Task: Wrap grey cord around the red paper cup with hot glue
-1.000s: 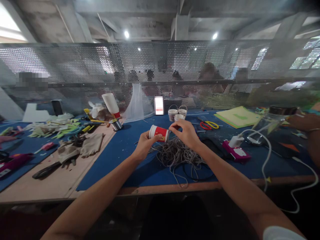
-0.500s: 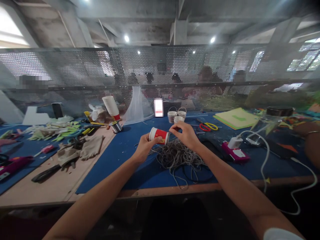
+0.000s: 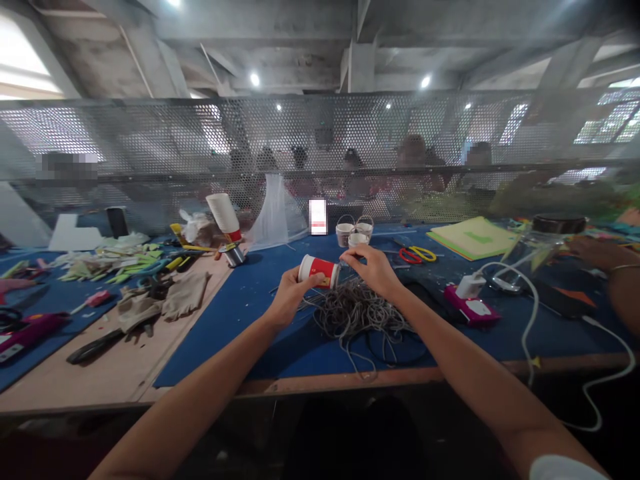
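A red and white paper cup (image 3: 311, 267) is tipped on its side in my left hand (image 3: 289, 292), with the thumb across its red band. Thumb and fingertips of my right hand (image 3: 373, 268) are pinched together just off the cup's right end; whatever lies between them is too small to make out. Under both hands a loose heap of grey cord (image 3: 357, 312) spreads over the blue table mat (image 3: 225, 333). Behind my right hand stand three small pale buckets with thin handles (image 3: 344, 233).
Red and yellow scissors (image 3: 417, 255) lie right of the buckets. At left are a leaning stack of paper cups (image 3: 223, 212), a metal spool (image 3: 233, 255) and work gloves (image 3: 185, 295). A magenta box with a white plug (image 3: 473, 305) sits at right, near another person's arm (image 3: 623, 280).
My right fingertips have shifted very slightly beside the cup's end. The left hand keeps its hold on the cup. At far right, the other person's hand has moved a little.
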Available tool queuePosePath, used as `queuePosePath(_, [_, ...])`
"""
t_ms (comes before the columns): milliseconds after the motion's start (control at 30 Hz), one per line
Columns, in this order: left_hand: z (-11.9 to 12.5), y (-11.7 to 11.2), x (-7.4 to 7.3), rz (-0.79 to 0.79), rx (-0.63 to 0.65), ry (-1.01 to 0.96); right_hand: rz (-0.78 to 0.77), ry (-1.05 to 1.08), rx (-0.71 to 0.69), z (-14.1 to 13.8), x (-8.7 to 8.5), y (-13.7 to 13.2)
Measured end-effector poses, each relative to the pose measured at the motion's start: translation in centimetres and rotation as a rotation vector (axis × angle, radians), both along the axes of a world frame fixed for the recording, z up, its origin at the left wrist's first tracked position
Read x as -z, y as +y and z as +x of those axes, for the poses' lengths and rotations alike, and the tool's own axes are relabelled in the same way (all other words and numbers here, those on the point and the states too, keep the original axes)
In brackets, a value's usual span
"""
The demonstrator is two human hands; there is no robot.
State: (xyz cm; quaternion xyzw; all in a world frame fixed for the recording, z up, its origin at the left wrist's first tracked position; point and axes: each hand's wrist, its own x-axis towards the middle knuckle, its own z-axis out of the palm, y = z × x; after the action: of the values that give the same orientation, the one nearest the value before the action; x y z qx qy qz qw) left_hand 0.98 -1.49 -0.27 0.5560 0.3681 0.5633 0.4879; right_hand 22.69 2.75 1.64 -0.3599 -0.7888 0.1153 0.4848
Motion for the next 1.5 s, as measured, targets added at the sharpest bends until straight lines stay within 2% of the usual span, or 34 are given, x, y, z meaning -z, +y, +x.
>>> queuePosePath(100, [0.0, 0.1, 0.0, 0.004, -0.015, -0.039, -0.025, 0.022, 0.036, 0.9, -0.2, 0.4])
queuePosePath(200, [-0.1, 0.3, 0.0, 0.014, -0.023, -0.091, -0.044, -0.025, 0.199, 2.7, -0.4, 1.1])
queuePosePath(333, [-0.2, 0.6, 0.2, -0.002, -0.048, -0.151, -0.164, -0.337, 0.462, 6.0, -0.4, 1.3])
queuePosePath(467, [-0.2, 0.7, 0.2, -0.003, -0.056, -0.146, -0.364, -0.631, 0.617, 8.8, 0.4, 0.9])
queuePosePath(533, [-0.2, 0.8, 0.3, -0.002, -0.063, -0.129, -0.462, -0.705, 0.635, 9.6, 1.1, 1.1])
queuePosePath(633, [-0.4, 0.9, 0.3, 0.01, -0.082, -0.117, -0.547, -0.753, 0.573, 10.4, 2.4, 2.0])
queuePosePath(800, [-0.4, 1.0, 0.2, 0.037, -0.108, -0.106, -0.546, -0.729, 0.489, 10.8, 3.9, 3.3])
queuePosePath(1000, [-0.4, 0.9, 0.1, 0.037, -0.114, -0.097, -0.489, -0.644, 0.503, 11.2, 3.3, 3.1])
queuePosePath(1100, [-0.5, 1.0, 0.2, 0.031, -0.132, -0.071, -0.439, -0.436, 0.44, 11.2, 2.6, 2.8])
queuePosePath(1233, [-0.6, 1.0, 0.3, 0.057, -0.146, -0.036, -0.472, 0.002, 0.128, 10.1, 1.7, 2.0])
queuePosePath(1333, [-0.5, 1.0, 0.3, 0.091, -0.167, -0.016, -0.444, 0.206, -0.05, 8.7, 1.1, 1.1])
queuePosePath(1400, [-0.5, 0.8, 0.1, 0.111, -0.172, 0.01, -0.389, 0.256, -0.087, 7.7, 0.7, 0.5])
queuePosePath(1500, [-0.5, 0.6, -0.1, 0.141, -0.178, 0.065, -0.319, 0.351, -0.066, 6.7, 0.4, -0.1])
